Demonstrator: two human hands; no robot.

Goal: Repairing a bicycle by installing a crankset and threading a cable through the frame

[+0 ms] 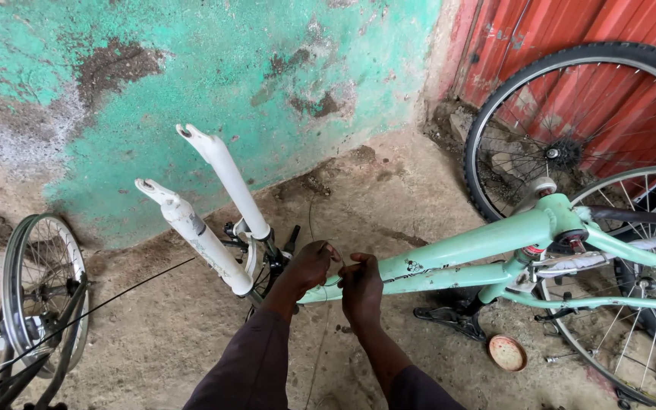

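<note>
Nearest to me, my two forearms come up from six o'clock in dark sleeves and meet at the middle of the view. My left hand [309, 266] is curled shut around the front end of the frame [465, 247], next to the fork crown; whether it also pinches the thin cable [311, 220] rising at twelve o'clock from it, I cannot tell. My right hand [361, 287] sits touching the frame just beside the left, fingers pressed together as if nipping something small; what it nips is too small to make out.

The mint-green frame lies upside down on the dirt floor, running from my hands out to three o'clock. At four o'clock a pedal [449, 317] rests under it, and a small round dish [507, 352] lies near on the ground.

The white fork [210, 216] sticks up toward eleven o'clock, both legs bare at the tips. At eight o'clock a small wheel [39, 292] stands apart.

Farther out at two o'clock, a tyred wheel [571, 129] leans on a red sheet [563, 30]. At twelve o'clock stands the peeling green wall [229, 68].
</note>
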